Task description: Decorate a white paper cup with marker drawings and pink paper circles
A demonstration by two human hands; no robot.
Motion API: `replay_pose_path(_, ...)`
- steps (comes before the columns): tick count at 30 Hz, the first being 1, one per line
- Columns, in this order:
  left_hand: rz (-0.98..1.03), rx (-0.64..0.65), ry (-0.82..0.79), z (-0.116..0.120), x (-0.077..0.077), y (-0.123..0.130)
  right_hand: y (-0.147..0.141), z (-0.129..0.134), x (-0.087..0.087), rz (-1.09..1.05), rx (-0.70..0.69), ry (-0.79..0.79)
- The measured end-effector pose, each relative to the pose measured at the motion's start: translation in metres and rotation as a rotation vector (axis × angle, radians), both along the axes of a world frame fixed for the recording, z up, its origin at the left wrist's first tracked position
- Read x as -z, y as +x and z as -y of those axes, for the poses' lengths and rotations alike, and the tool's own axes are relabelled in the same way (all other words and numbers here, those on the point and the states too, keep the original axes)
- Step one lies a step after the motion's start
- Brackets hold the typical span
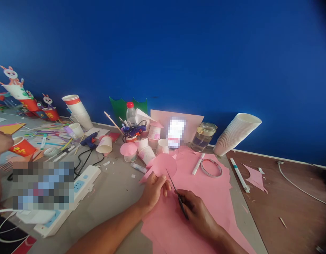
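Note:
A round piece of pink paper (pixel 165 164) is pinched in my left hand (pixel 155 188), thumb on top at its lower edge. My right hand (pixel 196 211) is closed around the dark handles of scissors (pixel 182 203). Their thin blades point up and left, with the tip over the right part of the pink circle. Both hands are above large pink paper sheets (pixel 210 201) spread on the grey table. Whether the blades are parted is too small to tell.
Tape roll (pixel 211 168), white marker (pixel 198 164), glass jar (pixel 203 137) and leaning cup stack (pixel 237 134) stand or lie beyond the sheets. Small cups and a glue gun (pixel 90 140) are left of centre. A power strip (pixel 84 183) lies left, near another person's hand (pixel 2 141).

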State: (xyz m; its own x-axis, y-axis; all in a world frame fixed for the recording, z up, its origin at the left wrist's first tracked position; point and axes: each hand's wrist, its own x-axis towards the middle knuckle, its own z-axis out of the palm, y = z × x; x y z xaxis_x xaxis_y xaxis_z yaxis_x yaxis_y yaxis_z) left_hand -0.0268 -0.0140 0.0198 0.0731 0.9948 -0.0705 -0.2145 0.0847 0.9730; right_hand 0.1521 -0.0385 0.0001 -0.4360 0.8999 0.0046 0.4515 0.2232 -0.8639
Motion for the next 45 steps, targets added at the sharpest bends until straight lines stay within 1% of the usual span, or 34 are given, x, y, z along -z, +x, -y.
replay_pose_path(4, 0.035, -0.045, 0.016, -0.002, 0.003, -0.002, -0.001, 0.0, -0.003, -0.002, 0.001, -0.006)
replay_pose_path(7, 0.032, -0.075, 0.019, -0.002, 0.003, -0.002, -0.001, 0.0, -0.003, -0.007, 0.023, 0.003)
replay_pose_path(11, 0.018, -0.077, 0.013, -0.002, 0.001, -0.003, -0.001, -0.001, 0.0, 0.004, 0.065, 0.036)
replay_pose_path(13, 0.008, -0.074, 0.016, -0.003, 0.001, -0.003, 0.0, -0.001, 0.002, 0.036, 0.109, 0.075)
replay_pose_path(16, -0.012, -0.069, 0.025, -0.004, 0.003, -0.003, 0.001, -0.002, 0.006, 0.1, 0.213, 0.144)
replay_pose_path(19, -0.031, -0.043, 0.028, -0.005, 0.004, -0.003, 0.003, -0.005, 0.007, 0.14, 0.314, 0.174)
replay_pose_path(23, -0.05, -0.016, 0.034, -0.004, 0.004, -0.004, 0.004, -0.009, 0.007, 0.239, 0.395, 0.222)
replay_pose_path(28, -0.072, 0.01, 0.027, -0.004, 0.005, -0.004, 0.002, -0.009, 0.005, 0.33, 0.401, 0.33)
replay_pose_path(33, -0.088, 0.021, 0.013, -0.002, 0.003, -0.002, 0.0, -0.01, 0.0, 0.339, 0.378, 0.381)
replay_pose_path(37, -0.11, 0.048, 0.025, 0.001, 0.003, 0.0, 0.003, -0.011, 0.001, 0.347, 0.353, 0.454)
replay_pose_path(39, -0.117, 0.063, 0.032, 0.002, 0.003, 0.001, 0.004, -0.01, 0.002, 0.318, 0.363, 0.491)
replay_pose_path(41, -0.121, 0.085, 0.027, 0.004, 0.004, 0.002, 0.004, -0.01, 0.002, 0.214, 0.391, 0.476)
replay_pose_path(45, -0.14, 0.198, -0.011, 0.009, 0.005, 0.005, 0.007, -0.008, 0.0, -0.178, 0.382, 0.31)
